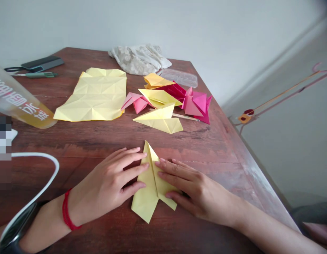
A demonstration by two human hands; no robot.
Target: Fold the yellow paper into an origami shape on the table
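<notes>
A folded sheet of yellow paper (145, 197) lies on the dark wooden table, its narrow point facing away from me and a crease running down its middle. My left hand (116, 176) rests its fingertips on the left flap, fingers spread. On the right flap lie the stretched fingers of my right hand (190, 183), covering part of that side. Just beyond the point sits another folded yellow paper piece (160, 120). Behind that are a pink folded piece (139, 102), a magenta one (196, 102) and an orange one (156, 81).
A large creased yellow sheet (97, 95) lies back left. Near it stands a tilted cup (23, 102) with yellow liquid. A white cable (56, 165) loops beside my left arm. Farther back are a power bank (44, 63), a crumpled cloth (139, 58) and a clear plastic case (179, 77).
</notes>
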